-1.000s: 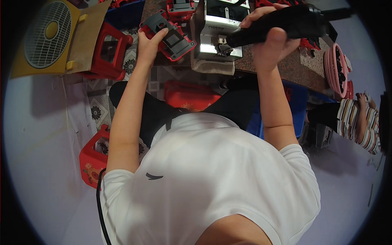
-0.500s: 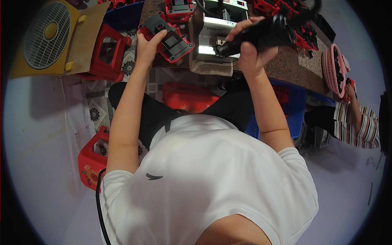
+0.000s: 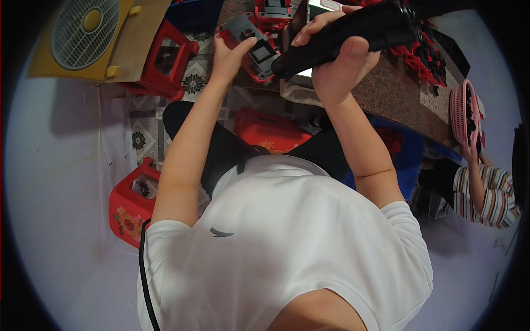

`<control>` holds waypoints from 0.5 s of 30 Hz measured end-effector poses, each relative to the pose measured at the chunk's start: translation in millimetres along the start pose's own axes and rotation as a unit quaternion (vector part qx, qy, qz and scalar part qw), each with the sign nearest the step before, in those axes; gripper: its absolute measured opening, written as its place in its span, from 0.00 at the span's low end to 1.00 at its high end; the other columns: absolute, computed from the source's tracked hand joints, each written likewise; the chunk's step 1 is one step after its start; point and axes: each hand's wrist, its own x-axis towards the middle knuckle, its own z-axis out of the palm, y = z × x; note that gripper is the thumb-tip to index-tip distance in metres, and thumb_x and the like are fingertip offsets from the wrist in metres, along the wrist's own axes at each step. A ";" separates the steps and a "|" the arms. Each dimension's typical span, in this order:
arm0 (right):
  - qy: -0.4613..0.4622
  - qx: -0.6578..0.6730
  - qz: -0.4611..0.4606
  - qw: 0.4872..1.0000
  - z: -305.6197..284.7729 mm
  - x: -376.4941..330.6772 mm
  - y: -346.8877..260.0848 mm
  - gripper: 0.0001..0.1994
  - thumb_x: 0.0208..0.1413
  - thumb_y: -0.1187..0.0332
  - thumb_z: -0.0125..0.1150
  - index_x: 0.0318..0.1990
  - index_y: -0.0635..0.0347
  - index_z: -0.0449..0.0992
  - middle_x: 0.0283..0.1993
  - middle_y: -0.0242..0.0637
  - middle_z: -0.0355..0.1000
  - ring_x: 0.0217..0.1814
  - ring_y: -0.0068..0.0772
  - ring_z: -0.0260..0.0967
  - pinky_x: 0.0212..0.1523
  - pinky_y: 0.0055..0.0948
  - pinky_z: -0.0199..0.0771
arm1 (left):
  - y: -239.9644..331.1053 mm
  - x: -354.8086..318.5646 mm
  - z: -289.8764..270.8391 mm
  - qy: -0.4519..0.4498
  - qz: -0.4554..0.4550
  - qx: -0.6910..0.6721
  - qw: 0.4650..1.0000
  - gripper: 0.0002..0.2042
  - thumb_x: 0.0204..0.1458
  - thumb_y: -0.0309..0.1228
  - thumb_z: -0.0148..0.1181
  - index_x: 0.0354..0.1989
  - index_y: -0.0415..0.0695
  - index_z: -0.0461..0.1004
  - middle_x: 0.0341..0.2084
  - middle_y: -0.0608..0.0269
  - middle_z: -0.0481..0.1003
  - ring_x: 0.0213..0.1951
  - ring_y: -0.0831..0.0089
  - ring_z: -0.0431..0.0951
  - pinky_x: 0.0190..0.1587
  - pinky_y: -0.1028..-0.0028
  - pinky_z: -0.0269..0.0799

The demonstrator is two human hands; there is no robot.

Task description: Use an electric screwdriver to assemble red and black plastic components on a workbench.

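We have both arms (image 3: 369, 146) extended forward, left hand (image 3: 227, 60) pinching with thumb (image 3: 245, 46) on top, right hand (image 3: 341, 71) wrapped in a full grip

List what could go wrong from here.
1. The tool in the right hand has its front end close to the red-and-grey part; if it slips, it might scratch the part.
2. The left hand has its thumb on the part's upper face, near that front end, so a slip could hurt it.
3. The part is by the edge of the table; a loosened grip might let it drop.
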 end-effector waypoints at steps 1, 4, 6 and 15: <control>-0.068 -0.011 -0.029 0.997 -0.2 -0.5 4.4 0.31 0.55 0.45 0.57 0.51 0.64 0.58 0.30 0.43 0.70 0.26 0.33 0.72 0.29 0.31 0.77 | -0.6 -0.3 -0.7 0.005 0.001 0.002 1.000 0.33 0.40 0.33 0.70 0.52 0.38 0.57 0.45 0.57 0.70 0.48 0.70 0.71 0.52 0.71 0.67; -0.055 0.044 -0.071 0.995 7.3 -5.2 17.3 0.24 0.56 0.55 0.59 0.48 0.65 0.61 0.28 0.40 0.71 0.24 0.27 0.70 0.26 0.23 0.72 | -4.1 2.3 -4.9 -0.004 0.011 -0.001 1.000 0.33 0.40 0.33 0.70 0.52 0.38 0.57 0.45 0.56 0.70 0.48 0.70 0.71 0.52 0.71 0.67; -0.057 0.052 -0.073 0.994 7.0 -8.5 20.7 0.25 0.56 0.55 0.60 0.49 0.65 0.61 0.28 0.41 0.71 0.25 0.27 0.70 0.27 0.24 0.72 | -4.1 0.1 -5.5 0.001 0.009 0.000 1.000 0.33 0.40 0.33 0.70 0.52 0.38 0.57 0.45 0.56 0.70 0.48 0.70 0.71 0.52 0.71 0.67; -0.080 0.035 -0.061 0.994 8.4 -18.0 22.1 0.28 0.52 0.55 0.63 0.52 0.66 0.59 0.29 0.41 0.70 0.28 0.28 0.70 0.29 0.24 0.72 | -2.6 0.6 -6.6 0.003 0.009 -0.004 1.000 0.32 0.41 0.32 0.69 0.51 0.37 0.57 0.44 0.57 0.71 0.46 0.72 0.72 0.50 0.72 0.68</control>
